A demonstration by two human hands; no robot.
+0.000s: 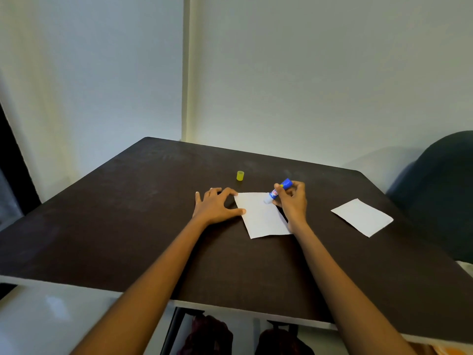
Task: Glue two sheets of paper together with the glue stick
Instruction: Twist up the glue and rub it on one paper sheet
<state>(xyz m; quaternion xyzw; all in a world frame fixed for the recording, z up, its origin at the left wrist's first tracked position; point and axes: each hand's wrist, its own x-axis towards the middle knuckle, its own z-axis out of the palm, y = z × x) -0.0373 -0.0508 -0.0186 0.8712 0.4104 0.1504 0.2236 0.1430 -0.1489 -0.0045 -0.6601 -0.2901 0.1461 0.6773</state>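
Right hand (pixel 291 201) grips the uncapped glue stick (pixel 278 190) on the sheet (pixel 261 216); left hand (pixel 217 204), fingers spread, pins its edge.

I saw two long bare arms. The left hand (pixel 216 204) and right hand (pixel 291 201) wore no rings, no sleeves.

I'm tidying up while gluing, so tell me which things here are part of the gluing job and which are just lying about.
Part of the job:
glue stick, held in the right hand
sheet under the hands, steadied by the left hand
second sheet
yellow cap

Lying about:
dark chair
bags under the table
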